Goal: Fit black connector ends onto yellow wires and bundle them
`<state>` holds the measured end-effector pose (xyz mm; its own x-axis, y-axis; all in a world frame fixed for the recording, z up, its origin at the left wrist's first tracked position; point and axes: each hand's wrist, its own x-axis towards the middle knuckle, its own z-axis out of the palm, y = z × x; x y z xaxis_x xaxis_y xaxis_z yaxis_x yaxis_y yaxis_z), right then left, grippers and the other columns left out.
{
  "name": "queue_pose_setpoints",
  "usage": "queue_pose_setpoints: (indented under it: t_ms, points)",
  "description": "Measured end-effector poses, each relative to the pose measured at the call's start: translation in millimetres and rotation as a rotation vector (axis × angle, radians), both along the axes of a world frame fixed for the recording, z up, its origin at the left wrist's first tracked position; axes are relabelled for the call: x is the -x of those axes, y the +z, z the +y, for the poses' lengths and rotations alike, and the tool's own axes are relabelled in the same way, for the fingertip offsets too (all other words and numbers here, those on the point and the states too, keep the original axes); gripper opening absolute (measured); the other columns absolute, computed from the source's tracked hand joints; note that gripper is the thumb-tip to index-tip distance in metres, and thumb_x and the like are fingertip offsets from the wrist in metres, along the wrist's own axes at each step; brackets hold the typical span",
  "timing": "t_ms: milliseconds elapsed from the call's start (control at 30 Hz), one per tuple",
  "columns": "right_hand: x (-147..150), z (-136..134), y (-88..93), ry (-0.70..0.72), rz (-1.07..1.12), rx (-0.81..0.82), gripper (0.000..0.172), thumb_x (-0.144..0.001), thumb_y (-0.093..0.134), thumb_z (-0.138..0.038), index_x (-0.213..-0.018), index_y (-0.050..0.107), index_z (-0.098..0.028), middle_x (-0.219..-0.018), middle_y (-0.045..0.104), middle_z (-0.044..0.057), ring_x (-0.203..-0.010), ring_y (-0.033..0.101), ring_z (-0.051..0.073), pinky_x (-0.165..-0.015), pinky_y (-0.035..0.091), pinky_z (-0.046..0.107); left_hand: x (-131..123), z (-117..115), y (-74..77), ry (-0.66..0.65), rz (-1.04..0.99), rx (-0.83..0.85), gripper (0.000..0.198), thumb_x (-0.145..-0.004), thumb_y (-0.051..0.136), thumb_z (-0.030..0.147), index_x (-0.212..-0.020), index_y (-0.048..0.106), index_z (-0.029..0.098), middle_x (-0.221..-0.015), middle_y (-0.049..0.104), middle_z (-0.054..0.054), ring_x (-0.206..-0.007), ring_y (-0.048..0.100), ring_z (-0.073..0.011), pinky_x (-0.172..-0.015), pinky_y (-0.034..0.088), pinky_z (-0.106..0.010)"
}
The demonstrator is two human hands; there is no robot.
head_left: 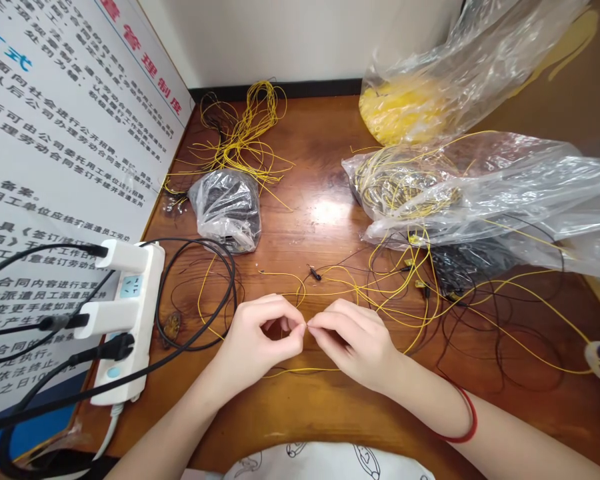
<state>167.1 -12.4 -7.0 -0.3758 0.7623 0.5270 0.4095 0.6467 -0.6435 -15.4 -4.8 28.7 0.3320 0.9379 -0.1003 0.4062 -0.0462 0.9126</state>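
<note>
L hand [267,333] & R hand [354,343] are being held pinched nr. yellow wire [305,370], prob. for fine control; contents can't be told.

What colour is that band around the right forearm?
The band is red; it shows best in the head view, the only one here.
</note>
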Motion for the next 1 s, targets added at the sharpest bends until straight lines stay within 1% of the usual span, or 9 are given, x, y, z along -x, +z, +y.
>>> queue_pose_setpoints:
  t_ms: [333,400,467,533,633,733,800,900,1000]
  points:
    - [-2.1,0.6,0.5,0.04,-0.059,0.065,0.013,-0.097,0.048,-0.015,-0.087,0.057,-0.017,-0.07,0.06,0.001,-0.062,0.051,0.012,-0.058,0.044,0.024,0.7,-0.2,1.8,-0.037,0.025,-0.038,0.014,-0.078,0.06,0.007,-0.068,0.065,0.016,-0.063,0.061,0.003,-0.059,0.05,-0.0079,-0.055,0.037,-0.019]
    - [-1.9,0.6,0.9,0.038,-0.058,0.063,0.013,-0.097,0.048,-0.015,-0.087,0.056,-0.017,-0.07,0.06,0.001,-0.062,0.051,0.012,-0.058,0.044,0.024,0.9,0.9,1.7,-0.045,0.022,-0.023,0.013,-0.079,0.059,0.009,-0.069,0.065,0.016,-0.064,0.061,0.002,-0.06,0.05,-0.0082,-0.056,0.037,-0.019]
    - [-1.7,0.7,0.4,0.031,-0.054,0.06,0.013,-0.096,0.048,-0.014,-0.087,0.056,-0.018,-0.069,0.06,0.001,-0.061,0.051,0.011,-0.057,0.043,0.024,2.1,2.1,0.8,-0.038,0.007,0.041,0.013,-0.08,0.059,0.012,-0.07,0.066,0.016,-0.064,0.061,0.002,-0.06,0.05,-0.0086,-0.057,0.038,-0.02]
    - [-1.5,1.0,-0.8,0.022,-0.047,0.048,0.012,-0.096,0.049,-0.013,-0.087,0.057,-0.018,-0.069,0.06,0.0,-0.061,0.051,0.011,-0.057,0.043,0.023,3.9,3.3,-0.8,-0.008,-0.05,0.183,0.012,-0.082,0.059,0.017,-0.073,0.067,0.016,-0.065,0.061,0.001,-0.06,0.052,-0.0089,-0.057,0.039,-0.02]
    - [-1.6,1.6,-2.1,0.01,-0.043,0.008,0.013,-0.095,0.05,-0.012,-0.086,0.057,-0.017,-0.068,0.06,0.0,-0.061,0.051,0.011,-0.057,0.043,0.023,6.3,4.1,-3.8,0.023,-0.229,0.527,0.022,-0.086,0.058,0.032,-0.076,0.067,0.014,-0.065,0.063,-0.001,-0.056,0.056,-0.0091,-0.048,0.038,-0.018]
    - [-2.3,1.9,-1.4,0.015,-0.06,-0.059,0.017,-0.097,0.048,-0.012,-0.086,0.06,-0.017,-0.068,0.061,0.001,-0.062,0.053,0.012,-0.057,0.044,0.024,6.6,2.9,-6.2,-0.017,-0.432,0.908,0.038,-0.086,0.058,0.047,-0.075,0.066,0.012,-0.06,0.062,-0.002,-0.045,0.058,-0.0093,-0.036,0.031,-0.016]
    - [-2.9,1.9,0.2,0.008,-0.082,-0.109,0.022,-0.098,0.045,-0.011,-0.085,0.062,-0.017,-0.068,0.062,0.002,-0.061,0.052,0.012,-0.056,0.043,0.023,5.7,1.6,-6.9,-0.038,-0.54,1.096,0.04,-0.082,0.063,0.051,-0.074,0.066,0.011,-0.057,0.062,-0.003,-0.042,0.059,-0.0101,-0.032,0.03,-0.014]
    - [-3.7,1.5,2.5,-0.007,-0.111,-0.161,0.027,-0.099,0.043,-0.012,-0.085,0.065,-0.016,-0.067,0.062,0.002,-0.058,0.048,0.011,-0.053,0.041,0.023,4.4,0.1,-6.7,-0.014,-0.645,1.222,0.035,-0.077,0.071,0.046,-0.074,0.065,0.012,-0.056,0.062,-0.001,-0.042,0.062,-0.0105,-0.028,0.028,-0.012]
    - [-4.3,1.2,3.7,-0.009,-0.134,-0.194,0.028,-0.099,0.043,-0.012,-0.087,0.068,-0.016,-0.067,0.063,0.002,-0.058,0.047,0.012,-0.053,0.041,0.024,3.9,0.0,-5.9,0.006,-0.672,1.23,0.029,-0.075,0.074,0.039,-0.072,0.062,0.013,-0.057,0.061,0.0,-0.042,0.062,-0.0101,-0.027,0.027,-0.011]
